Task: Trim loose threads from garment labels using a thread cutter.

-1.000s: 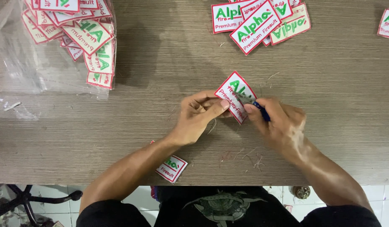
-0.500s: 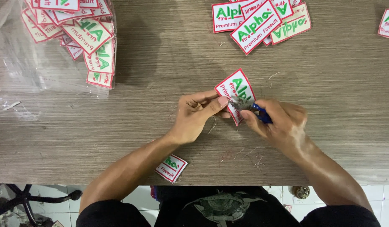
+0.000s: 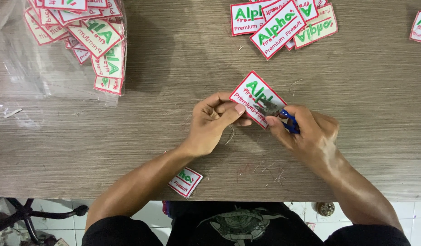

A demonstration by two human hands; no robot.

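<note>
**Patch held between both hands over the table**

The patch (image 3: 255, 96) is a white embroidered rectangle with a red border, green lettering above and red lettering below. It is tilted so one corner points away from the person, and it sits just above the wood-grain table (image 3: 174, 136) near the middle of the view.

The left hand (image 3: 215, 122) is closed on the patch's near-left edge, thumb on top and fingers curled under. The right hand (image 3: 306, 132) is closed around small scissors (image 3: 283, 117) with blue handles; their metal blades lie across the patch's lower right corner. Whether the blades are apart or together cannot be told.

A clear plastic bag (image 3: 51, 77) lies at the far left of the table. Inside it are many patches of the same kind, crowded and overlapping towards its right side, several upside down.

A loose pile (image 3: 283, 20) of the same patches lies at the far edge, well apart from the hands, some overlapping and one turned upside down. One more patch (image 3: 420, 26) shows at the far right edge, cut off by the frame. Another single patch (image 3: 186, 181) lies at the table's near edge, just beside the left forearm. Short thread bits (image 3: 269, 171) are scattered on the table near the right wrist.
</note>
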